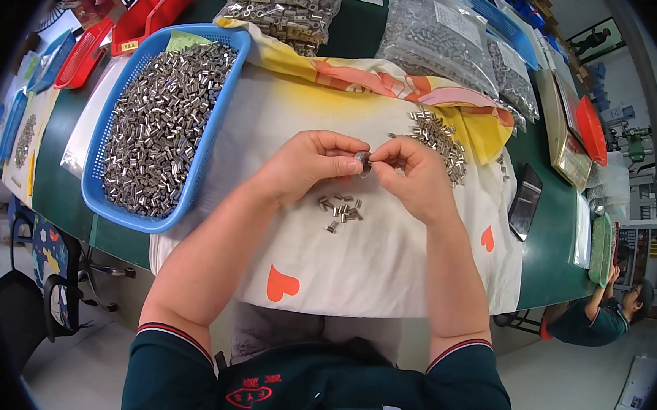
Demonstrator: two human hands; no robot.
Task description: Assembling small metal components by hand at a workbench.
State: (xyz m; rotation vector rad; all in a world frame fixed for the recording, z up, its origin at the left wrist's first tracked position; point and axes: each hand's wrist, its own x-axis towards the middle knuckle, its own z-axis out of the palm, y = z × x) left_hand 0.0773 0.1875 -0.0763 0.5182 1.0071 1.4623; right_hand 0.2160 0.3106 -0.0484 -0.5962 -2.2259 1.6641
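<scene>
My left hand [308, 164] pinches a small, dark, round metal piece [363, 160] between thumb and fingers above the middle of the cloth. From the other side my right hand [415, 179] meets it, thumb and forefinger pressed together. Whatever those right fingertips hold is too small and hidden to make out. Just below the hands lies a small scatter of short metal sleeves [343, 208]. Beyond my right hand is a larger heap of similar sleeves [438, 142]. Both rest on a white cloth [361, 276] printed with red hearts.
On the left stands a blue basket [95, 189] full of small metal parts. Clear bags of metal parts [281, 4] [439, 37] lie at the back. A phone [525, 202] rests at the right. Red bins [147, 17] stand far left; another person [595, 319] sits at right.
</scene>
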